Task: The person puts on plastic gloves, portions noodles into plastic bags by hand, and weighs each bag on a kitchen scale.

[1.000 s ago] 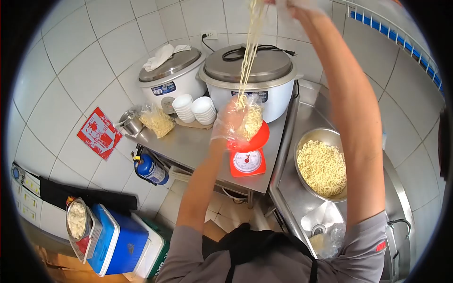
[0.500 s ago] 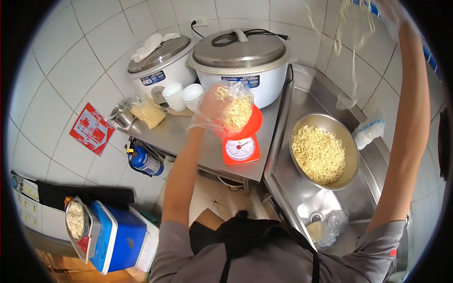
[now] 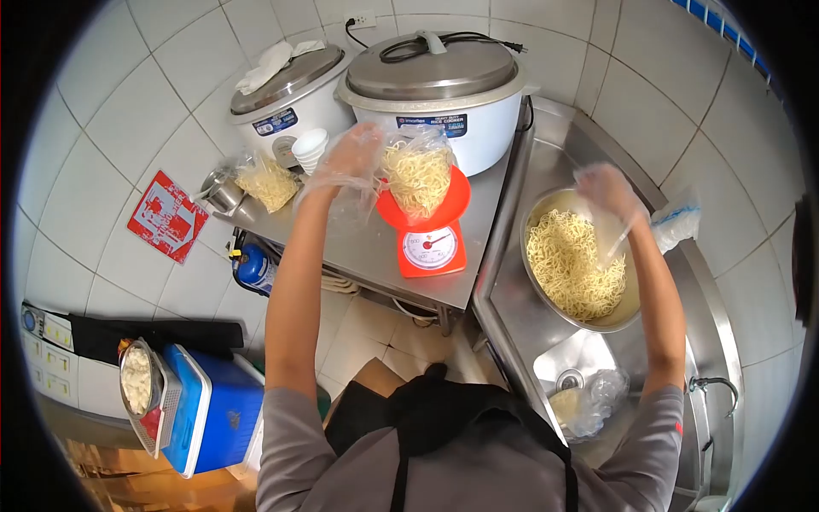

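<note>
My left hand, in a loose clear plastic glove, is just left of a clear bag of noodles, its fingers apart from the bag's noodle-filled part. The bag rests on the red pan of a dial scale, whose needle points right. My right hand, also gloved and blurred, hovers over the upper right of a steel bowl of yellow noodles. Loose translucent plastic hangs below it. Its fingers are too smeared to show a grip.
Two large rice cookers stand behind the scale. White cups, another noodle bag and a steel pot are at the left. Crumpled plastic lies in the sink. A blue cooler is lower left.
My right hand has come down from the upper right to the bowl; the noodle strands hanging from it are gone. My left hand has shifted left, away from the bag, which remains on the scale.
</note>
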`<action>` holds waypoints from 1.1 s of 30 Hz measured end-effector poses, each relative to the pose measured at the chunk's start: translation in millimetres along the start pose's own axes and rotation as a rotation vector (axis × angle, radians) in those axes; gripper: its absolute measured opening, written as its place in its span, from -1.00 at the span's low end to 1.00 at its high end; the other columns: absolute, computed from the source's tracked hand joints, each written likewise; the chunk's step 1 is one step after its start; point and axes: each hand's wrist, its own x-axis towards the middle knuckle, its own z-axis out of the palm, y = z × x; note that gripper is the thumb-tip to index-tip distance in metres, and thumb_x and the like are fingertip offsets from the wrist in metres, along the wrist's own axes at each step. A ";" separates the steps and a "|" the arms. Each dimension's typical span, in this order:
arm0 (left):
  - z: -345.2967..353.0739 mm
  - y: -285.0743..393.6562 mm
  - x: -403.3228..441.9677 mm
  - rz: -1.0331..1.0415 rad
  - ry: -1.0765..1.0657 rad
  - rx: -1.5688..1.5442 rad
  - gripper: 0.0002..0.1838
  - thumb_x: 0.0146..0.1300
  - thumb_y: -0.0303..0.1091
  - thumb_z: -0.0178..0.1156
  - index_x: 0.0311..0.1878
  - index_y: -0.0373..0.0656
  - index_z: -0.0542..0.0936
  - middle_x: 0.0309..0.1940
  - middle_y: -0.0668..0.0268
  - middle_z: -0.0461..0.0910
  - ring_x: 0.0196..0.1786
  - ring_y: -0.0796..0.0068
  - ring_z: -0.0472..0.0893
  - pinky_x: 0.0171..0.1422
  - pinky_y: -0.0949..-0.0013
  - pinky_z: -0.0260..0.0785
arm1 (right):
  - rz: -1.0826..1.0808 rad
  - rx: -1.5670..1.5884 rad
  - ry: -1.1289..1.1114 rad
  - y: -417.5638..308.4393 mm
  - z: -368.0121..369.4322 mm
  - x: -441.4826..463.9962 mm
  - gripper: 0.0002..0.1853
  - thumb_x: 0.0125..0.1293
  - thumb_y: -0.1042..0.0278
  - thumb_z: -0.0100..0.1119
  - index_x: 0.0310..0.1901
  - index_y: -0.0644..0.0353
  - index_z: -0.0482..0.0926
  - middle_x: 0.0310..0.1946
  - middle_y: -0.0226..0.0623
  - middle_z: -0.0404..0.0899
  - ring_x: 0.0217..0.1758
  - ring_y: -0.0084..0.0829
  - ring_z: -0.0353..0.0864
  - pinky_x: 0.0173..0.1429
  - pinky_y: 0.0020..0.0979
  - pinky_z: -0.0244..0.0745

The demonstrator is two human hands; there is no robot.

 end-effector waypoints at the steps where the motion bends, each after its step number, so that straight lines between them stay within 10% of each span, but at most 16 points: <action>1: 1.4 -0.7 3.7 -0.068 -0.057 -0.006 -0.47 0.20 -0.08 0.06 0.15 -0.23 0.36 -0.04 -0.04 0.50 0.05 0.22 0.50 0.14 0.32 0.29 | 0.052 0.119 0.112 -31.6 -16.8 14.9 -0.74 0.02 0.19 0.19 -0.31 0.16 0.65 -0.43 -0.16 0.61 -0.30 -0.19 0.59 -0.17 -0.27 0.48; 13: -11.1 7.4 -22.9 -0.073 -0.136 0.097 -0.36 0.12 -0.24 0.21 0.21 -0.36 0.27 -0.42 0.20 0.60 -0.44 0.54 0.57 -0.35 0.49 0.40 | -0.609 0.333 0.292 -203.5 2.8 115.6 -0.66 -0.14 0.32 0.34 -0.25 0.21 0.62 -0.21 -0.13 0.58 -0.07 -0.19 0.54 0.07 -0.29 0.41; 22: -24.5 72.7 -14.4 0.084 -0.020 -0.278 -0.41 0.13 -0.28 0.19 0.19 -0.32 0.27 -0.38 0.21 0.60 -0.46 0.58 0.55 -0.36 0.55 0.38 | -0.456 0.283 -0.029 -217.6 -35.4 92.9 -0.72 -0.11 0.34 0.29 -0.29 0.19 0.62 -0.30 -0.13 0.58 -0.14 -0.19 0.54 -0.01 -0.27 0.42; 25: -18.7 40.9 11.8 0.206 0.044 0.131 -0.44 0.18 -0.24 0.16 0.21 -0.22 0.27 -0.40 0.26 0.57 -0.49 0.56 0.51 -0.36 0.51 0.37 | -0.596 0.360 0.192 -190.4 -33.0 86.3 -0.73 -0.07 0.36 0.25 -0.26 0.20 0.62 -0.35 -0.10 0.59 -0.23 -0.19 0.56 -0.07 -0.28 0.45; 29: -33.5 18.1 4.9 0.593 0.286 0.346 -0.43 0.16 -0.12 0.19 0.18 -0.18 0.33 -0.46 0.27 0.53 -0.47 0.52 0.50 -0.31 0.48 0.37 | -0.239 0.746 0.120 -92.2 -10.0 51.4 -0.80 -0.02 0.27 0.22 -0.36 0.16 0.64 -0.47 -0.19 0.62 -0.40 -0.24 0.59 -0.19 -0.34 0.49; 33: -5.6 -15.5 9.7 0.299 0.270 0.145 -0.39 0.04 0.07 0.24 0.04 -0.20 0.49 -0.31 0.15 0.58 -0.24 0.42 0.55 -0.10 0.40 0.37 | 0.234 -0.218 -0.447 3.5 113.4 -31.4 -0.66 0.04 0.21 0.14 -0.14 0.15 0.60 -0.05 -0.11 0.54 -0.03 -0.16 0.56 -0.05 -0.22 0.51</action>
